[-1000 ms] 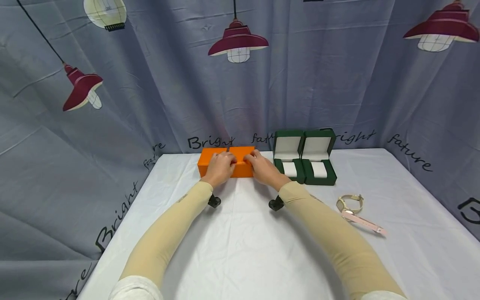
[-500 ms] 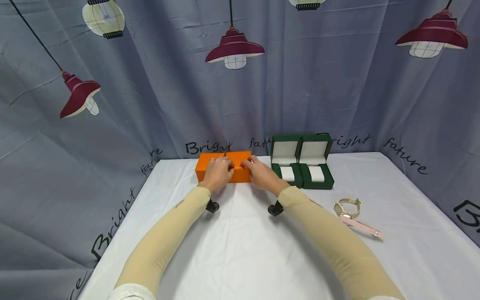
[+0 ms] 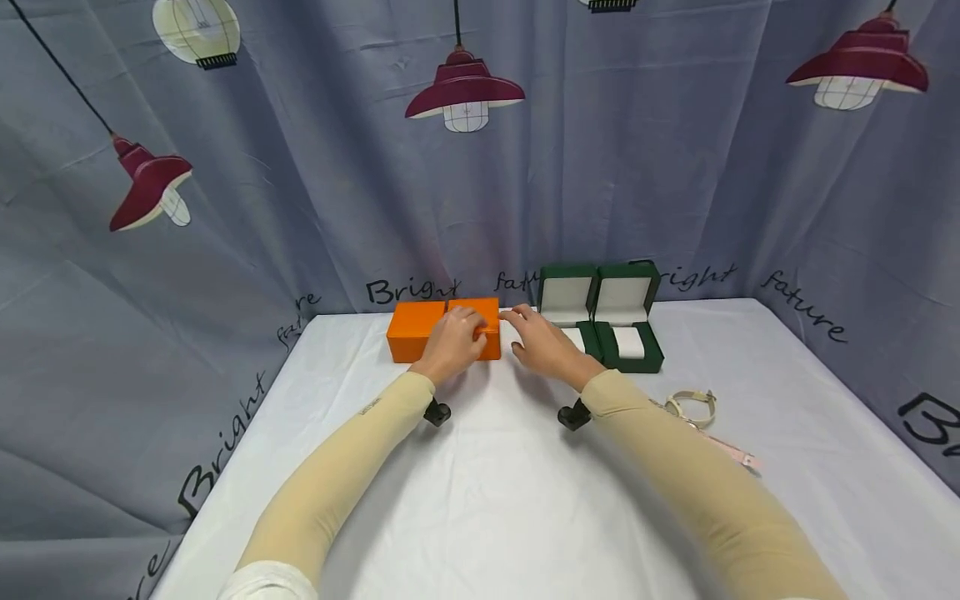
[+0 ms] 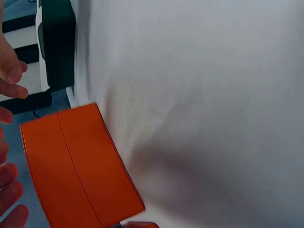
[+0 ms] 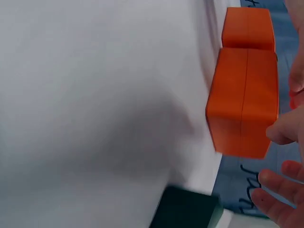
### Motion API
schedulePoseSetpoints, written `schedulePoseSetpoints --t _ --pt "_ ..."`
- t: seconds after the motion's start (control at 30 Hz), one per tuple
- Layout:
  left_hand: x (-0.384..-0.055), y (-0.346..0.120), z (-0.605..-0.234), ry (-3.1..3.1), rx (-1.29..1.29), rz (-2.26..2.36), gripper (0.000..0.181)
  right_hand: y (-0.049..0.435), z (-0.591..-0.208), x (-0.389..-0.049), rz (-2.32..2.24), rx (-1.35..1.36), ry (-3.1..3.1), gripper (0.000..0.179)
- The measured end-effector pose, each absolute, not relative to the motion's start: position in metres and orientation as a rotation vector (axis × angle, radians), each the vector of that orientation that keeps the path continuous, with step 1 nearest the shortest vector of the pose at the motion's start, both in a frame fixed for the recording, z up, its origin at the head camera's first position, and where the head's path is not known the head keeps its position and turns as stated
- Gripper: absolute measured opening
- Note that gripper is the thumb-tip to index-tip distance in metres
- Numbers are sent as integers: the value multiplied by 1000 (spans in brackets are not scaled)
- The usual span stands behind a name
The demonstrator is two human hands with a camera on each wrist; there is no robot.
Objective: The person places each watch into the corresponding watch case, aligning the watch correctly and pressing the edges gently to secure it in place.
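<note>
Two shut orange boxes stand side by side at the table's back, a left box (image 3: pixel 414 329) and a right box (image 3: pixel 491 343). My left hand (image 3: pixel 454 340) hovers over the front of the right box, fingers loosely bent; whether they touch it cannot be told. In the left wrist view its fingertips (image 4: pixel 10 192) show apart from the box top. My right hand (image 3: pixel 550 343) is just right of that box, fingers spread and holding nothing. In the right wrist view, its thumb (image 5: pixel 285 130) is at the corner of the right box (image 5: pixel 242 88), contact unclear.
Two green watch boxes stand with lids up to the right, one (image 3: pixel 633 364) fully visible, the other (image 3: pixel 566 275) partly behind my right hand. A beige-strapped watch (image 3: pixel 697 397) and a pink-strapped watch (image 3: pixel 738 454) lie nearer on the white tablecloth (image 3: pixel 480 500). Printed curtain hangs behind.
My left hand has shifted right, from the join of the orange boxes onto the right one. My right hand has drawn off rightward, its fingers spreading. The boxes look unmoved.
</note>
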State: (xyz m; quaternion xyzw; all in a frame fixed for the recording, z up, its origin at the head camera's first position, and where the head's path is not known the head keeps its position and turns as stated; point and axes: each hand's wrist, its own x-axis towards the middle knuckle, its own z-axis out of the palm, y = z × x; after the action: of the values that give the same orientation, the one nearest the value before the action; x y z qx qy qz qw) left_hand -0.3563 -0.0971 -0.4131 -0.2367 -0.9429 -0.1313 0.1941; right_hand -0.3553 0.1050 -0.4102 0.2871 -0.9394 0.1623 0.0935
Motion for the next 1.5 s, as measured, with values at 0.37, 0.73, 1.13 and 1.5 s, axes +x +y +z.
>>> schedulePoseSetpoints --t 0.37,0.73,1.13,1.5 --pt "-347 -60 -416 -2637 -823 -439 20 152 -412 -341 427 786 -2830 56" --pt "-355 -19 -413 -2817 -832 -741 36 198 -409 -339 481 664 -2855 64" --pt "-361 12 -424 -3008 -690 -674 49 218 -423 -344 324 538 -2976 75" --pt "-365 21 -427 -3026 -715 -631 41 224 -423 -348 221 547 -3012 63"
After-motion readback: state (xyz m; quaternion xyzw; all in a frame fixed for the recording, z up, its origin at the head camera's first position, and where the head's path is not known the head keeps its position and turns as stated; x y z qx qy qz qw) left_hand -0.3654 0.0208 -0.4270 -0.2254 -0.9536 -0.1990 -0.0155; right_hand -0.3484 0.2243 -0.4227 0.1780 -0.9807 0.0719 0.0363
